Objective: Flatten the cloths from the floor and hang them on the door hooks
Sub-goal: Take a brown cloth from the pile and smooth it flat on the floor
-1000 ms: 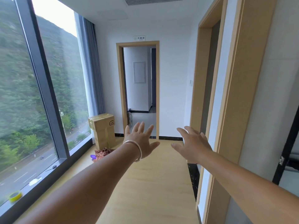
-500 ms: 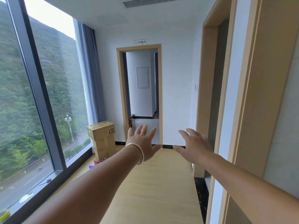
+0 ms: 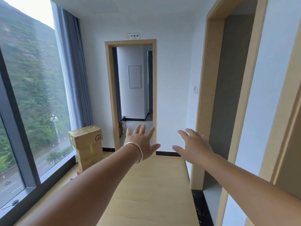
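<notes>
**Both hands empty and spread in a corridor, cloths barely in view on the floor**

Head view: The left hand [image 3: 143, 142] is stretched forward at the end of a bare arm, palm facing away, fingers fanned apart and holding nothing. A thin pale bangle [image 3: 136, 150] circles its wrist. The right hand [image 3: 193, 146] reaches out level with it, also palm down and forward, fingers loosely splayed, gripping nothing. The two hands are apart, with a clear gap between them, and neither touches any object.

Below them runs a light wooden floor [image 3: 146, 193]. At its left edge, against the large window [image 3: 32, 103], stands a cardboard box [image 3: 87, 144] wrapped in yellowish tape, with a grey curtain [image 3: 75, 70] hanging behind it. Just in front of the box's foot, mostly hidden by the left forearm, a small scrap of reddish and purple fabric shows on the floor: the cloths [image 3: 78, 173], well apart from both hands. How they lie cannot be told.

At the floor's far end an open doorway [image 3: 131, 42] with a pale wood frame leads to another room, a small sign [image 3: 132, 36] above it. Along the right edge stands a second wood-framed opening [image 3: 211, 95]. Door hooks cannot be made out. On the window sill at the lower left lies a pair of scissors [image 3: 13, 203].
</notes>
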The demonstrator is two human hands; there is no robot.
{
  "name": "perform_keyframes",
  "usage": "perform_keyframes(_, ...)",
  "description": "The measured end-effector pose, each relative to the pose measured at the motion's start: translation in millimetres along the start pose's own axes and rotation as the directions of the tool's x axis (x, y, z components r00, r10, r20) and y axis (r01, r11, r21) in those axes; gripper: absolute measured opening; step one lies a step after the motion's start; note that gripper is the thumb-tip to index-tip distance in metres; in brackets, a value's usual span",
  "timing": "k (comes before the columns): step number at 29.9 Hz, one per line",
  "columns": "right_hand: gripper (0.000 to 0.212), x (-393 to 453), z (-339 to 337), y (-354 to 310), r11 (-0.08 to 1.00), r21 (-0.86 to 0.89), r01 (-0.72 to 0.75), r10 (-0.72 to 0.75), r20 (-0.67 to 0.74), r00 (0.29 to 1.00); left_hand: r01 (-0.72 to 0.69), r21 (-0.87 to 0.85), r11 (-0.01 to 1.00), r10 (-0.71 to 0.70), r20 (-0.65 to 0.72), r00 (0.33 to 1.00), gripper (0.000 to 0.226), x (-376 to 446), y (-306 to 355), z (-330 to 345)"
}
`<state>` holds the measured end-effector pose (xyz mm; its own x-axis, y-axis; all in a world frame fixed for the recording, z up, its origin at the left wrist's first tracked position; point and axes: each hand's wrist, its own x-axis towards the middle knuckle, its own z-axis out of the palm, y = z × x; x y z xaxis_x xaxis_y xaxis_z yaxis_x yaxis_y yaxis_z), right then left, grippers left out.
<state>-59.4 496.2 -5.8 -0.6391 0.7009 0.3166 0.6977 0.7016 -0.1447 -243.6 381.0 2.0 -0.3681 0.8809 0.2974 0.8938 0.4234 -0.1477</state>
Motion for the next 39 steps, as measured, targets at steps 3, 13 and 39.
perform_keyframes(3, 0.071, 52.3, 12.0, -6.3, 1.000, -0.006, -0.015, 0.015, -0.002, 1.000, 0.013, -0.048, 0.999, -0.013, 0.014, 1.000, 0.078, 53.4, -22.3, 13.1)
perform_keyframes(13, 0.072, 186.0, 58.0, -13.8, 0.999, -0.020, -0.038, 0.038, 0.017, 0.999, 0.004, -0.056, 0.998, -0.002, 0.043, 0.999, 0.077, 173.7, -73.4, 63.6)
perform_keyframes(39, 0.071, 584.1, 190.6, 118.5, 1.000, -0.003, -0.014, 0.015, 0.045, 0.999, -0.038, -0.007, 0.999, 0.039, 0.058, 0.998, 0.077, 583.2, -84.7, 207.6)
